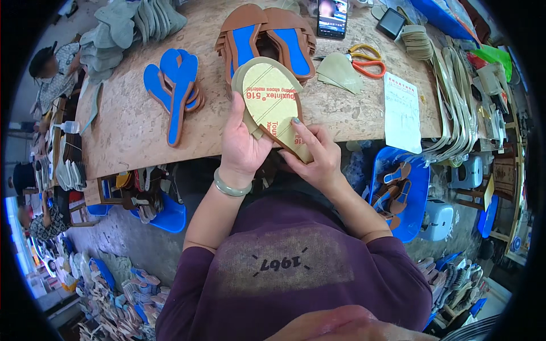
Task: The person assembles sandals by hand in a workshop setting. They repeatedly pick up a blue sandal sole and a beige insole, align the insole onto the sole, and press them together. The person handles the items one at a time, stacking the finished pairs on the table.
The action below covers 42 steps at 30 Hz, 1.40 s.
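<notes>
Both of my hands hold a yellow shoe insole (270, 91) with red print and a brown edge, just over the table's near edge. My left hand (245, 139) grips its left side, the thumb up along the edge and the fingers hidden behind. Grey-green sole-shaped pieces (239, 74) show behind the insole, apparently in the same grip. My right hand (318, 152) pinches the narrow heel end, with fingertips on the printed face. Beyond them stand stacked brown insoles (244, 18) with blue faces. More blue-faced insoles (183, 79) lie fanned out to the left.
On the wooden table (125, 133) are orange-handled scissors (367, 61), loose grey-green pieces (340, 74), a paper sheet (401, 111), a phone (332, 18) and hanging strips (455, 102). A blue bin (418, 193) holds brown insoles at right. People (54, 68) are at far left.
</notes>
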Available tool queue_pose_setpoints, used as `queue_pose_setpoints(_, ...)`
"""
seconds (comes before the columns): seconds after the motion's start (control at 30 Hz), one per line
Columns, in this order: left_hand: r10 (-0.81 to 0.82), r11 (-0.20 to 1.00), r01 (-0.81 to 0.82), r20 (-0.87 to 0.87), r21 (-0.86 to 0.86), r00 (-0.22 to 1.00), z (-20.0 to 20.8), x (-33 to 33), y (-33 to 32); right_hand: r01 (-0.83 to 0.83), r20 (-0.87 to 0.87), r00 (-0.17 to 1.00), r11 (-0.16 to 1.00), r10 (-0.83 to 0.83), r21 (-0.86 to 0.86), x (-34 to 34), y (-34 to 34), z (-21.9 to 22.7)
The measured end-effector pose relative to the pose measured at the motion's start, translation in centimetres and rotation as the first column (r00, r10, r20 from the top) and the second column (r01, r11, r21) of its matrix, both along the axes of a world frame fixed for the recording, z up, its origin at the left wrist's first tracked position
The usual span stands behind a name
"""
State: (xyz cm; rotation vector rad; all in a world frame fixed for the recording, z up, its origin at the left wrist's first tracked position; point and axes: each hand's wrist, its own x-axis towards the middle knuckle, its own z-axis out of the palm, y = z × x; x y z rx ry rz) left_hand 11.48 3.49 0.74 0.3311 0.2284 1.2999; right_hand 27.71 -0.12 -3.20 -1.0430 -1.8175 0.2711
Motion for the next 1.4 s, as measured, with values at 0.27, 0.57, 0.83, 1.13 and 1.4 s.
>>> queue_pose_setpoints(0.27,-0.125,0.992,0.121,0.292,0.031,0.948,-0.7,0.4,0.4,-0.014,-0.080,0.997,0.999,0.011,-0.039,0.4,0.1,0.1)
queue_pose_setpoints(0.57,-0.107,0.993,0.117,0.329,-0.009,0.938,-0.6,0.1,0.1,-0.028,-0.079,0.997,0.999,0.025,-0.030,0.2,-0.2,0.4)
queue_pose_setpoints(0.83,-0.060,0.996,0.073,0.219,-0.051,0.974,-1.0,0.2,-0.3,-0.120,-0.140,0.985,0.986,0.103,-0.115,0.5,-0.3,0.6)
queue_pose_setpoints(1.13,0.027,0.995,-0.011,0.158,-0.101,0.987,0.7,-0.4,-0.5,-0.692,-0.932,0.264,0.625,-0.247,-0.361,2.5,1.3,3.2)
queue_pose_setpoints(1.4,-0.041,0.999,0.041,0.276,0.008,0.960,-1.3,-4.8,-3.8,-0.219,-0.697,0.705,0.896,-0.129,-0.387,5.5,10.3,6.4)
